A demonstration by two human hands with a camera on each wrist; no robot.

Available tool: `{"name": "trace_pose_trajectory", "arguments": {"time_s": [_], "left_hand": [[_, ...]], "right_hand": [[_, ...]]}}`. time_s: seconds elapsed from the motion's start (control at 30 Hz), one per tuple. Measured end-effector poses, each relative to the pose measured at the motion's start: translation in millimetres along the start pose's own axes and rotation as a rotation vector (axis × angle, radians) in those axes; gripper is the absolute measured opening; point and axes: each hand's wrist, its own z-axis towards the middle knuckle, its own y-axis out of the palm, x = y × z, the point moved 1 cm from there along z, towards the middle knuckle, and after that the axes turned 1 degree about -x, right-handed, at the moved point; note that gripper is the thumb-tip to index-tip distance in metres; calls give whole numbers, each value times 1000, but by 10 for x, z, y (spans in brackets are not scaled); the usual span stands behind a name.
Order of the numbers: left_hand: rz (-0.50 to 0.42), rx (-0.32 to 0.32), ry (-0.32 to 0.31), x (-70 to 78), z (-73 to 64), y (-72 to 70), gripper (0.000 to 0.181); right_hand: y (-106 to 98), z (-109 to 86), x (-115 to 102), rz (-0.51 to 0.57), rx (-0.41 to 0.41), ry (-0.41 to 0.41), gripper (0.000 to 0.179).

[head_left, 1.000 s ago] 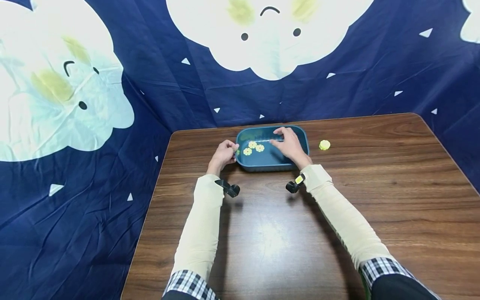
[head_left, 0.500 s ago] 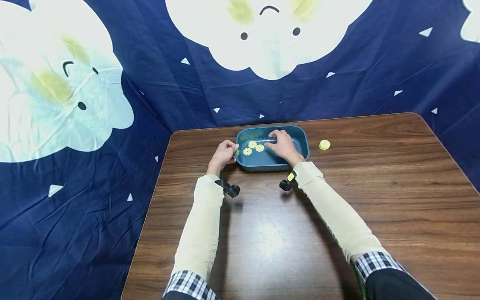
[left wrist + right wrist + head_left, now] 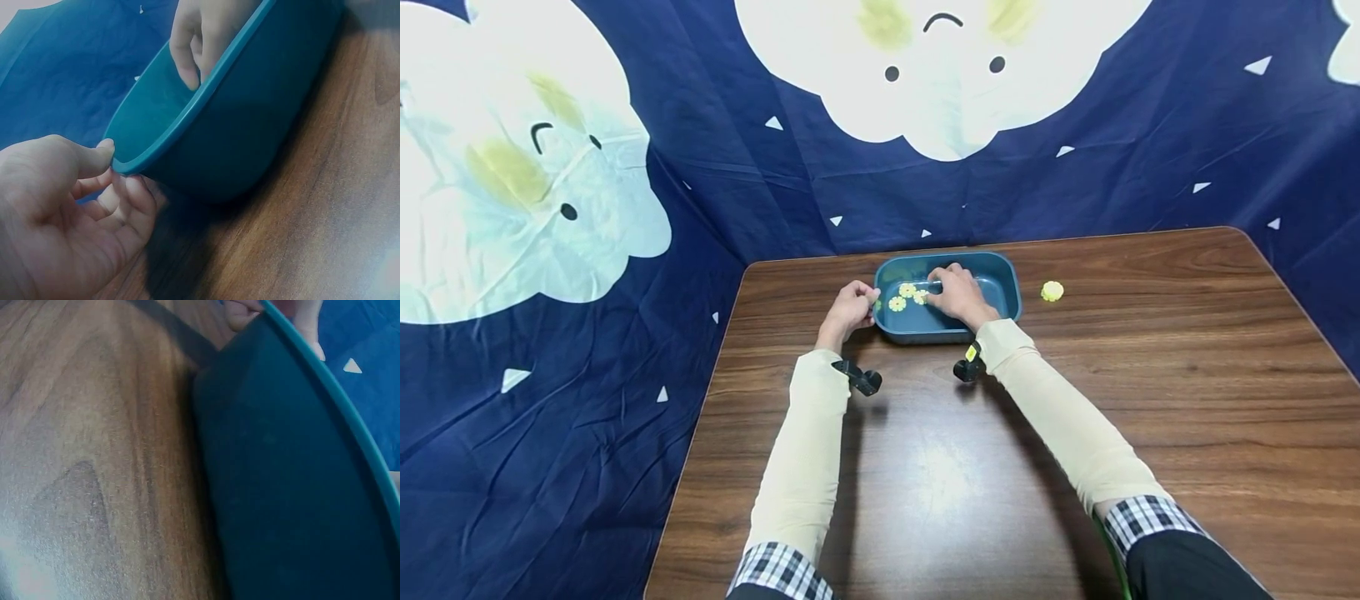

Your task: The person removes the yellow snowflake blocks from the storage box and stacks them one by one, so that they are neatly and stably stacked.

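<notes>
Between thumb and fingers, my left hand (image 3: 850,307) pinches the left end of a blue-green rectangular tub (image 3: 928,337). In the left wrist view its thumb lies on the rim (image 3: 128,165), with the fingers beneath. My right hand (image 3: 961,296) reaches down inside the tub, thumb and fingers bent and apart. Three small yellow flower-shaped pieces (image 3: 897,304) lie on the tub's floor toward the left. The right thumb is at the rightmost piece (image 3: 920,297) and partly covers it. The tub's wall hides the right fingertips in the right wrist view.
A yellow-green scalloped piece (image 3: 1052,291) lies on the wooden table (image 3: 1150,350), right of the tub. Behind the table's back edge hangs a dark blue cloth (image 3: 1037,200) with white clouds. Each wrist wears a small black camera (image 3: 868,382).
My right hand has moved left inside the tub, from its right part to the rightmost flower-shaped piece. The left hand keeps its place on the rim, and the tub has not moved.
</notes>
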Motion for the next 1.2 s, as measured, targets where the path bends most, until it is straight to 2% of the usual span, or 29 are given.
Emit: {"name": "trace_pose_trajectory", "arguments": {"time_s": [0.37,0.53,0.77,0.93,1.2], "left_hand": [[8,1,-1,17,-4,11,14],[9,1,-1,21,-4,3,14],[-4,-2,-1,18,-4,5,14],[-1,2,-1,15,-10,3,14],[15,0,-4,4,-10,-4,14]], "right_hand": [[67,45,-82,-133,-74,9,45],[68,41,-95,-130,-53,12,42],[53,14,-132,-148,-40,-14,28],[77,31,-117,-144,-35,0,27],[58,12,-94,-62,0,8,19]]}}
